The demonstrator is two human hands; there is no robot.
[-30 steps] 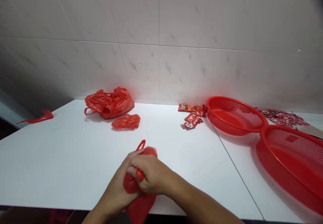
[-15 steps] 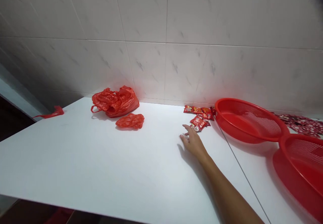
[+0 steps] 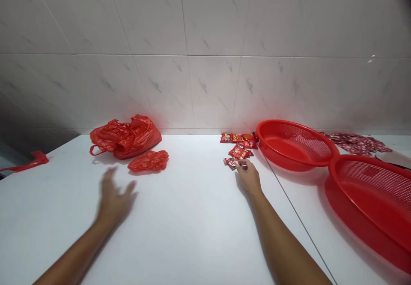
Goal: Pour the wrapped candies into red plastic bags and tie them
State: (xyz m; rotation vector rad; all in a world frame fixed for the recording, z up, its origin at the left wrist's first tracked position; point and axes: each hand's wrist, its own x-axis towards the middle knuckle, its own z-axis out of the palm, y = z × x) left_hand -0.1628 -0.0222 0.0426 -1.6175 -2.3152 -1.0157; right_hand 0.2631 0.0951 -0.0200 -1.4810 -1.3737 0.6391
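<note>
My right hand (image 3: 249, 177) is at the near edge of a small pile, its thumb and finger pinched at the end of a small dark red and white packet (image 3: 232, 163). Just behind lie more red sachets (image 3: 238, 151), with a row of red and yellow sachets (image 3: 236, 138) along the wall. Blurred by motion, my left hand (image 3: 114, 199) is over the table with fingers spread and nothing in them. Closest to it is a small crumpled red plastic bag (image 3: 148, 161). A larger red plastic bag (image 3: 128, 137) sits behind that one.
Two red plastic baskets, a far one (image 3: 297, 163) and a near one (image 3: 366, 216), stand on the right of the white table (image 3: 189, 216). Dark red patterned pieces (image 3: 356, 142) lie behind them. A red plastic strip (image 3: 35, 160) is at the far left. A tiled wall (image 3: 205, 92) borders the back.
My left hand has come into view at the left. My right hand has closed from spread fingers to a pinch at the packet, which now lies farther left. The view has turned right.
</note>
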